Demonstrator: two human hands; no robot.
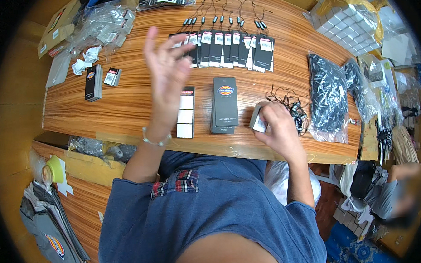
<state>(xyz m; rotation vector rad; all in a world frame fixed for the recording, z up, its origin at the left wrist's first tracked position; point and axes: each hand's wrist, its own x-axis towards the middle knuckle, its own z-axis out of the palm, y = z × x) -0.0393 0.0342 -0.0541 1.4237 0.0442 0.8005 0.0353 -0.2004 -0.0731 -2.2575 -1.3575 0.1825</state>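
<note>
My left hand [165, 74] is raised over the table with its fingers spread, and nothing shows in it. Below it lies a dark strip with white label panels [186, 116]. In the middle, near the front edge, is a stack of dark hang tags [225, 104]. My right hand [280, 125] is closed around a small stack of tags [258, 121] standing on edge at the table's front. Just beyond that hand lies a tangle of black tag strings [292, 103]. Farther back, hang tags with strings [216, 50] are fanned out in an overlapping row.
A clear bag of black strings [328, 94] lies at right, with a wrapped block of white boxes [347, 22] behind. Two tag stacks, one tall [92, 83] and one small [113, 76], stand at left near crumpled paper [87, 60] and plastic bags [102, 27].
</note>
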